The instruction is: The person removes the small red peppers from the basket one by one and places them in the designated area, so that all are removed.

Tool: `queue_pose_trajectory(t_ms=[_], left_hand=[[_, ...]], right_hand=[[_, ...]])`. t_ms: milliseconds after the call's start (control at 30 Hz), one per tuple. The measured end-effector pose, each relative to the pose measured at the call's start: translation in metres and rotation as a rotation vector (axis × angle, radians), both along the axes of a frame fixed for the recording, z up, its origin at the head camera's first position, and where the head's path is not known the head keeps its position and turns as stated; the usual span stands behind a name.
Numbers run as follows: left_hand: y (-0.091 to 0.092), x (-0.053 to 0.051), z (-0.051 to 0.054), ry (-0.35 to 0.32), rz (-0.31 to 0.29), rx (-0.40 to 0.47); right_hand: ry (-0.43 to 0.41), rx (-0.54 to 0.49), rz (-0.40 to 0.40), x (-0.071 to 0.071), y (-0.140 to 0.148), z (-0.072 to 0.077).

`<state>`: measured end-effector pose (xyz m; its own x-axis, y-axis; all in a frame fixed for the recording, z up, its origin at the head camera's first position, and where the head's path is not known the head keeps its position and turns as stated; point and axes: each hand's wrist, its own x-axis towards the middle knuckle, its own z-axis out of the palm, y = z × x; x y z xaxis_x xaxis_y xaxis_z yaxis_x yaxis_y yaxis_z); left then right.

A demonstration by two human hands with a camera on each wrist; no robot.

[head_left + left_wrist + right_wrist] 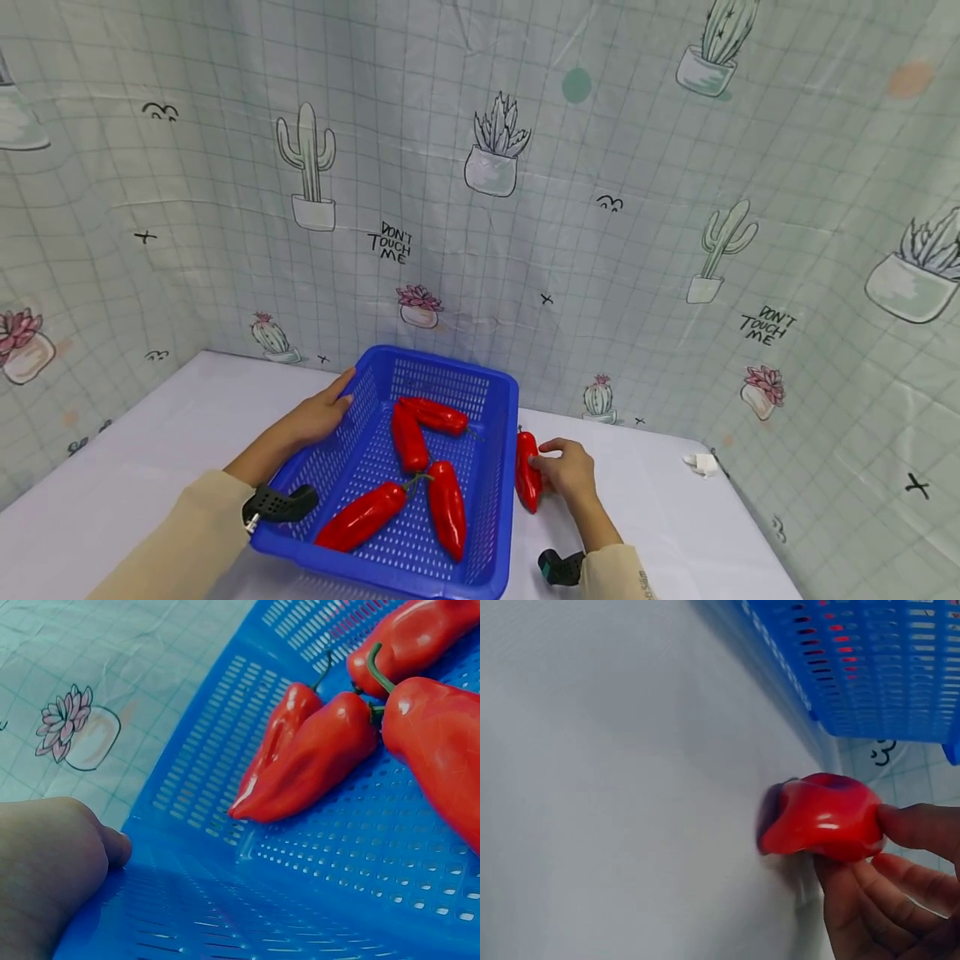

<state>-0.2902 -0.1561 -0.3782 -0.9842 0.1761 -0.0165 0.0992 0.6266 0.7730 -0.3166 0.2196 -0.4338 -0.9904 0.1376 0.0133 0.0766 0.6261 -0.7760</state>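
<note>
A blue plastic basket [408,593] with slotted walls stands on the white table. Several glossy red peppers [447,510] with green stems lie inside it. My left hand [318,414] grips the basket's left rim, its thumb at the rim's inner side; the outer fingers are mostly hidden. Beyond the basket's right wall, my right hand [572,472] holds another red pepper [527,475] lengthwise beside the basket. The right wrist view shows this pepper [829,817] pinched between the thumb and the fingers, close to the table surface.
The white table [637,508] runs back to a hanging cloth [450,275] printed with potted cacti. A small white object [702,463] lies near the table's right edge. Black wrist devices [281,504] sit at both sleeves.
</note>
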Motion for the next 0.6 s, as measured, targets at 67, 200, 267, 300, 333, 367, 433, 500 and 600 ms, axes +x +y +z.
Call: queue_pose_trajectory(t_ms=[67,200,267,300,333,367,433,500,600], left_hand=[[0.000,0.001,0.000,-0.001,-0.004,-0.002],[0.000,0.002,-0.002,0.002,-0.009,0.005],[0.000,0.002,-0.002,0.009,-0.006,0.010],[0.000,0.001,-0.002,0.013,-0.004,0.011],[0.000,0.001,-0.002,0.017,-0.001,0.009],[0.000,0.000,-0.002,0.020,0.000,0.007],[0.000,0.000,-0.001,0.024,0.001,0.001],[0.000,0.000,0.000,0.027,0.001,-0.002],[0.000,-0.001,0.002,0.037,0.006,-0.003]], right_hand=[[0.004,-0.012,0.000,0.003,0.001,-0.003],[0.005,-0.034,0.004,0.008,0.004,-0.008],[0.019,-0.030,0.000,0.009,0.006,-0.007],[0.029,-0.027,-0.006,0.009,0.007,-0.006],[0.039,-0.020,-0.014,0.009,0.007,-0.004],[0.052,-0.012,-0.026,0.008,0.008,-0.003],[0.077,0.001,-0.052,0.007,0.010,0.001],[0.099,0.006,-0.072,0.005,0.011,0.005],[0.130,-0.010,-0.086,0.001,0.010,0.013]])
